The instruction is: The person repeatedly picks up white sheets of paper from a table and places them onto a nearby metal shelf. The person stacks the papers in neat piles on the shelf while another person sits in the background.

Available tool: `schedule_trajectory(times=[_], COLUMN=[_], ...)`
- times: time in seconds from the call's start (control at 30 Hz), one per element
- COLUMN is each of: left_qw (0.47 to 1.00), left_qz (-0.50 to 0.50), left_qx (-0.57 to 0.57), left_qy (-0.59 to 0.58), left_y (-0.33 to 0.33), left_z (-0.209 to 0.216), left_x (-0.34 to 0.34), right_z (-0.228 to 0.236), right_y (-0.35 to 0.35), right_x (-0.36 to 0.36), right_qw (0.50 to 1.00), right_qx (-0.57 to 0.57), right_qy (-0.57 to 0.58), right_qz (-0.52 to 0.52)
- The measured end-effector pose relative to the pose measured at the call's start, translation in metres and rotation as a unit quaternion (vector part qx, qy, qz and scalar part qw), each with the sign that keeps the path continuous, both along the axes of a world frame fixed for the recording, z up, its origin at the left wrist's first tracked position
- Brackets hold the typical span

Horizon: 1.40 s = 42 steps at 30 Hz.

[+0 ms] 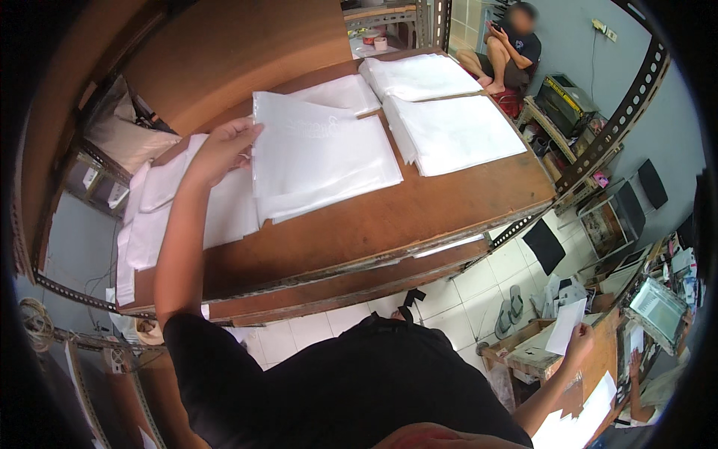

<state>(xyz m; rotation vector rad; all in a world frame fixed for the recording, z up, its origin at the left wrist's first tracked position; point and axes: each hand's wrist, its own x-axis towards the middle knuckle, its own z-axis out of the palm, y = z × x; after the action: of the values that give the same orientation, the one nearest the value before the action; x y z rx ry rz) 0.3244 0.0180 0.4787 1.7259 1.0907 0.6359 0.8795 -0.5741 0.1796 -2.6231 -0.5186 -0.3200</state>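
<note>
Left hand [224, 146] pinched the flimsy, slippery white plastic bag stack [318, 153] by its near edge (best grip there); right hand [577, 340] gripped a white paper slip [565, 325].

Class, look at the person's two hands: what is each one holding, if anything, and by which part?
The left hand grips a stack of white plastic bags by its left edge. The right hand holds a white paper sheet by its lower right edge.

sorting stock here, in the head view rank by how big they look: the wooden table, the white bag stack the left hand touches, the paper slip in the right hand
1. wooden table
2. white bag stack, touched by the left hand
3. paper slip in the right hand; it lies at the warped rim, so its look is less sure
</note>
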Motion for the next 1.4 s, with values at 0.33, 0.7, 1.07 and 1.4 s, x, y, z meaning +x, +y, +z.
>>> schedule_trajectory(times=[0.33,0.7,1.07,1.4], left_qw=[0.963,0.73,0.906,0.993], left_qz=[0.048,0.011,-0.067,-0.045], left_qx=[0.265,0.644,0.417,0.061], left_qy=[-0.016,0.229,-0.013,0.094], left_y=[-0.132,-0.215,-0.276,-0.233], left_z=[0.118,0.136,0.11,0.074], left_x=[-0.102,-0.105,-0.09,-0.031], right_z=[-0.049,-0.083,-0.097,-0.094], right_y=[0.041,0.049,-0.002,-0.039], right_x=[0.005,0.03,0.027,-0.003], right_qw=[0.998,0.992,0.977,0.975], right_qx=[0.026,0.014,0.028,0.04], right_qy=[0.049,0.062,0.087,0.115], right_qz=[0.04,0.106,0.19,0.186])
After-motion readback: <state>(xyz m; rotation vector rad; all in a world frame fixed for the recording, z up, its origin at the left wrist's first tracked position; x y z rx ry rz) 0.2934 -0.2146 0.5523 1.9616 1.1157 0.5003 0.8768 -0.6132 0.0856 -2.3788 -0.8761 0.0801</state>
